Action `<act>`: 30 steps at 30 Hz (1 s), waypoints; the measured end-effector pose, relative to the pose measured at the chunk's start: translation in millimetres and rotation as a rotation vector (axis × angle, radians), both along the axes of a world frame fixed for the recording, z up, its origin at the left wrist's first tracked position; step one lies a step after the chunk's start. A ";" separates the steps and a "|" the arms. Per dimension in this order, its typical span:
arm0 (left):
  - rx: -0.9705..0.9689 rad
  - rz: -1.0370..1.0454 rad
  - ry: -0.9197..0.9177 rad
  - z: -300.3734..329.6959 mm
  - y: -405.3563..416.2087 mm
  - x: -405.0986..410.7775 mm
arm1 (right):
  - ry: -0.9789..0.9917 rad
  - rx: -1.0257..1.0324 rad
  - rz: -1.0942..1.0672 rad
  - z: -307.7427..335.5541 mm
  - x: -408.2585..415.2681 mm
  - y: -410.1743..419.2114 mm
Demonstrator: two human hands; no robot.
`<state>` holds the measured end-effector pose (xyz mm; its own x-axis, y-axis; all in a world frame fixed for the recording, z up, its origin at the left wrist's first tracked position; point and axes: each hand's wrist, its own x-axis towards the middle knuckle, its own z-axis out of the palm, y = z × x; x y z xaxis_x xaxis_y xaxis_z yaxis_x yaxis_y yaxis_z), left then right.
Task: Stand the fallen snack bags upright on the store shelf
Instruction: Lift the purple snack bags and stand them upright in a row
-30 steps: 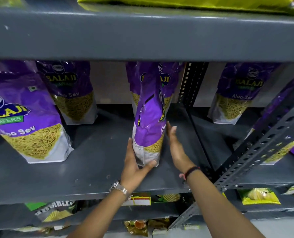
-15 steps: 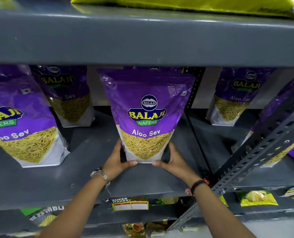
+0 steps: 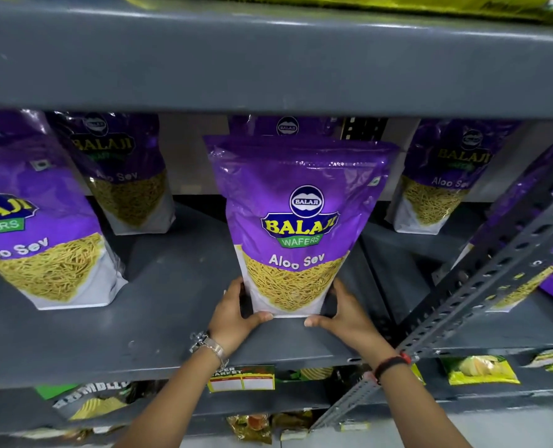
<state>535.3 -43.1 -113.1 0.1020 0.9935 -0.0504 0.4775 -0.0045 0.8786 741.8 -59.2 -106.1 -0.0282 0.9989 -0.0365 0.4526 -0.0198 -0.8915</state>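
Observation:
A purple Aloo Sev snack bag (image 3: 297, 221) stands upright, face forward, in the middle of the grey shelf (image 3: 159, 337). My left hand (image 3: 236, 315) grips its lower left corner and my right hand (image 3: 343, 312) grips its lower right corner, thumbs along the bottom edge. Directly behind it another purple bag (image 3: 286, 126) shows only its top. Upright purple bags also stand at front left (image 3: 39, 240), back left (image 3: 123, 176) and back right (image 3: 443, 182).
A slotted grey upright (image 3: 495, 273) slants across the right side, with a purple bag (image 3: 527, 279) partly behind it. The upper shelf (image 3: 268, 59) overhangs closely. Below, yellow and green packets (image 3: 478, 370) and a price label (image 3: 241, 378) sit on the lower shelf.
The bag was turned from side-on to face forward. Both hands slid down to its bottom corners, and the view has closed in on the shelf.

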 end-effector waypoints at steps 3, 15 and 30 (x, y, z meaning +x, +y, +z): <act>-0.001 -0.010 0.017 0.3 -1.1 -1.3 | -0.093 0.033 -0.056 -6.8 1.8 -3.9; 0.010 -0.055 0.044 5.7 -3.5 -0.2 | -0.142 0.051 -0.080 -6.2 4.5 -11.7; 0.605 0.449 -0.003 9.6 -29.6 -267.4 | 0.060 0.353 -0.097 9.5 -244.4 -8.1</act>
<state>267.9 -72.7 -103.5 -0.3199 0.7939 0.5171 0.5451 -0.2922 0.7858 497.4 -67.3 -96.6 0.0753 0.9478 0.3099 0.4102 0.2538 -0.8760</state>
